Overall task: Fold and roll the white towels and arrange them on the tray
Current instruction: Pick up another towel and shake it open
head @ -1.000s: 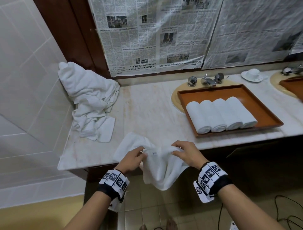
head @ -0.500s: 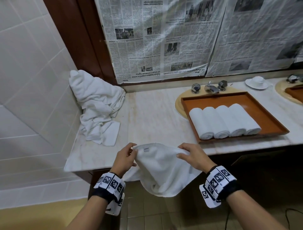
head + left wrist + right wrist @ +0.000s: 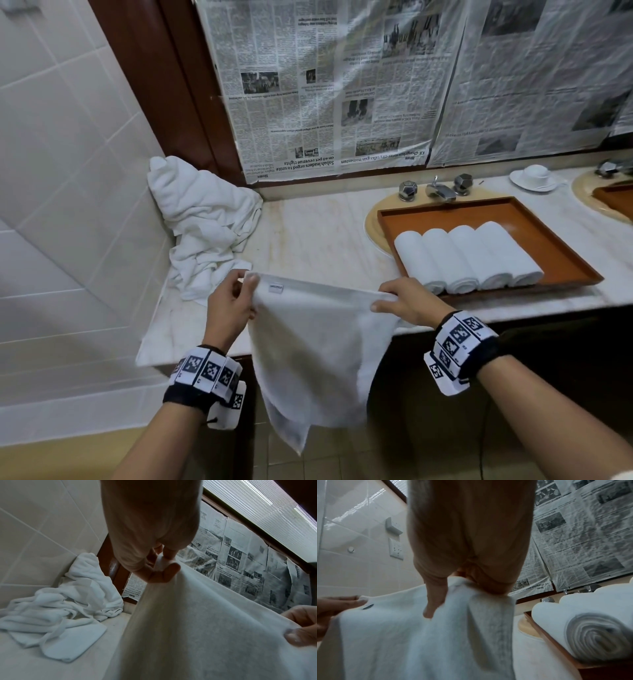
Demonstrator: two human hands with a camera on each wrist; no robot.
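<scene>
White towel [image 3: 308,346] hung over the counter [image 3: 308,233] edge, its top hem stretched from 9 to 3 o'clock; left hand [image 3: 229,305] and right hand [image 3: 407,303] each pinched one corner. Tray [image 3: 561,246] lay at 2 o'clock, nearer the right hand.

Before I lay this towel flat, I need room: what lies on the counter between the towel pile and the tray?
In the head view, only bare marble counter lies between the crumpled towel pile and the tray.
</scene>
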